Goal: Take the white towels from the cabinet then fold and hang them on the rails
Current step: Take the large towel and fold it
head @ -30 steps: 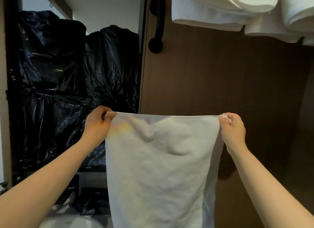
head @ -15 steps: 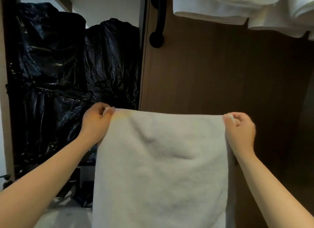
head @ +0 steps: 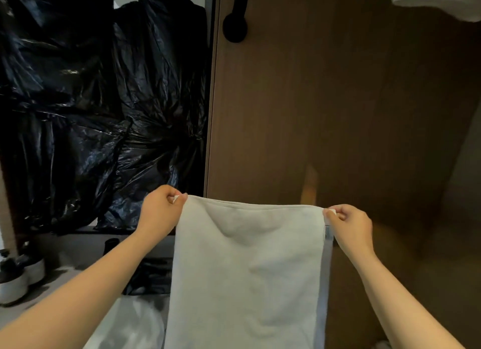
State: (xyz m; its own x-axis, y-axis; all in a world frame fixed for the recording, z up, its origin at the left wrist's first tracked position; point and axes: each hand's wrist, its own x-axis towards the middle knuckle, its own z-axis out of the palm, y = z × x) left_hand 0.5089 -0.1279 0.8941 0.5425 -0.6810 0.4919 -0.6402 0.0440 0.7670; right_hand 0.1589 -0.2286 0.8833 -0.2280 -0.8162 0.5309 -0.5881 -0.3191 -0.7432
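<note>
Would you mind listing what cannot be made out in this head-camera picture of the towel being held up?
1. Head view: the lower end of the white towel, pinched at its top corners by the left hand and right hand, is cut off by the bottom edge.
2. Head view: the other white towels at top right are cropped by the top edge.
3. Head view: what the black bags contain is hidden by opaque plastic.
</note>
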